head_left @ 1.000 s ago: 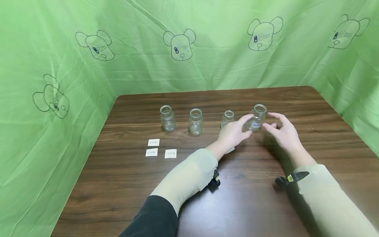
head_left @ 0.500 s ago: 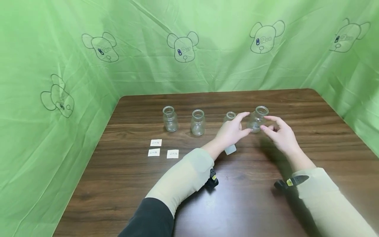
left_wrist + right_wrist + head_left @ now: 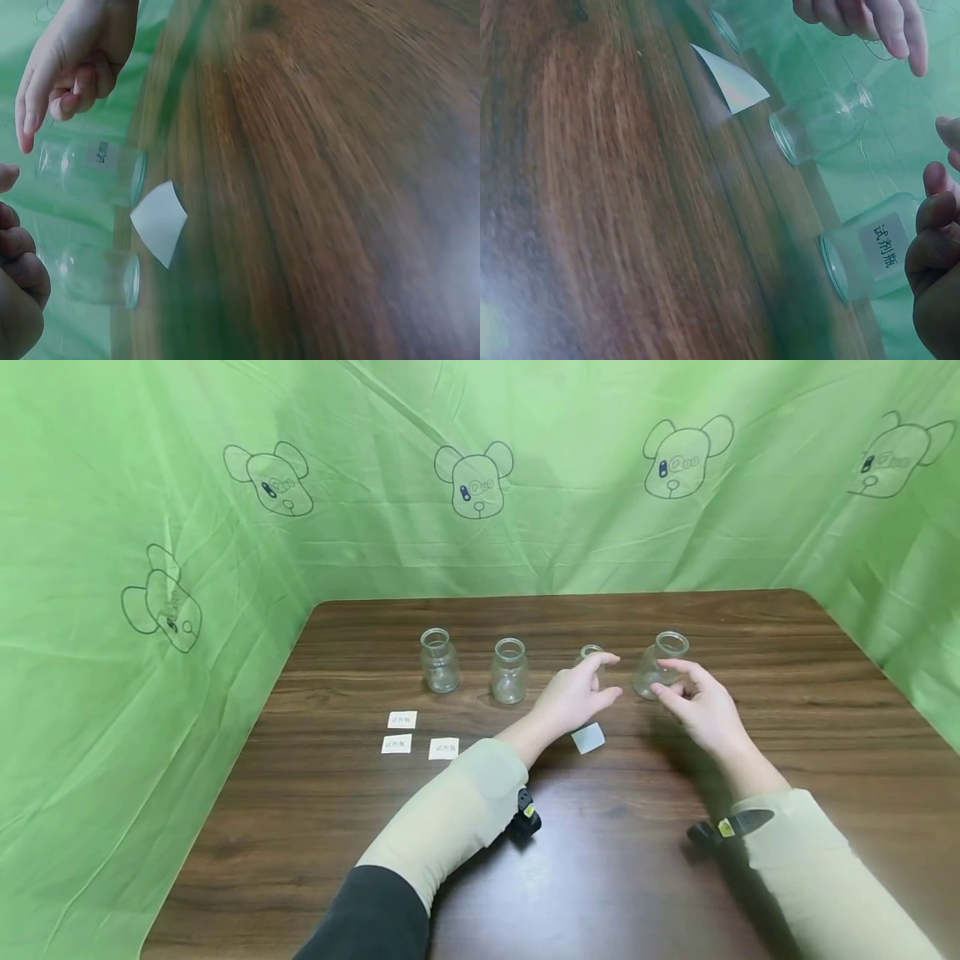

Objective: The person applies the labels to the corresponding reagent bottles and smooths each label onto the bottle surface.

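A clear glass jar [image 3: 649, 677] stands upright at the right end of a row of jars. In the right wrist view, a white label [image 3: 883, 247] with dark characters is stuck on its side. My right hand [image 3: 703, 710] hovers just to the right of this jar, thumb and index finger stretched towards it, the other fingers bent, gripping nothing. To the left, my left hand [image 3: 572, 700] has thumb and index finger spread apart and holds nothing. It partly hides a smaller glass jar [image 3: 591, 653] behind it. A pale, slightly curled slip [image 3: 588, 738] lies below the left hand.
Two more glass jars, a left one [image 3: 441, 664] and a middle one [image 3: 509, 672], stand upright on the wooden table [image 3: 600, 877]. Several white labels [image 3: 397, 744] with writing lie in front of them. A green cloth [image 3: 555, 556] hangs behind the table.
My left hand has drawn back leftwards from the labelled jar, uncovering the pale slip. My right hand stays beside the jar, its fingers closer together. The head view has shifted slightly.
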The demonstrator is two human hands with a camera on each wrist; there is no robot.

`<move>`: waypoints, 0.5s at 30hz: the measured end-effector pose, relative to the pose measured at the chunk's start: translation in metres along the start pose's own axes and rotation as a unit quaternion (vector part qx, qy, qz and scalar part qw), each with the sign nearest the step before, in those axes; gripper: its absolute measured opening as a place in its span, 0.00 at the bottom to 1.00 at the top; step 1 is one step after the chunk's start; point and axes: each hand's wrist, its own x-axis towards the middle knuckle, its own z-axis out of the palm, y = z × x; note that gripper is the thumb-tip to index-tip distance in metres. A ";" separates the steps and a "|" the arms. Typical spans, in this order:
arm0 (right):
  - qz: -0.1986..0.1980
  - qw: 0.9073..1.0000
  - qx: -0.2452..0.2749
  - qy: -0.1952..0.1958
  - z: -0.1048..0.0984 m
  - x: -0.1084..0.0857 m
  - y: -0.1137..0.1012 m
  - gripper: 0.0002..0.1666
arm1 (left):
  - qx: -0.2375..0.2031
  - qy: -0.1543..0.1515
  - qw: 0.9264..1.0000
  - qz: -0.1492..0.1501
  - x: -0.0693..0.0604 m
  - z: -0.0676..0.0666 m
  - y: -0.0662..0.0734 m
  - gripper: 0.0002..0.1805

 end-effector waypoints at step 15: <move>0.010 0.999 0.035 -0.007 0.014 0.001 0.004 0.24 | -0.025 0.016 0.999 -0.016 -0.013 -0.008 -0.021 0.22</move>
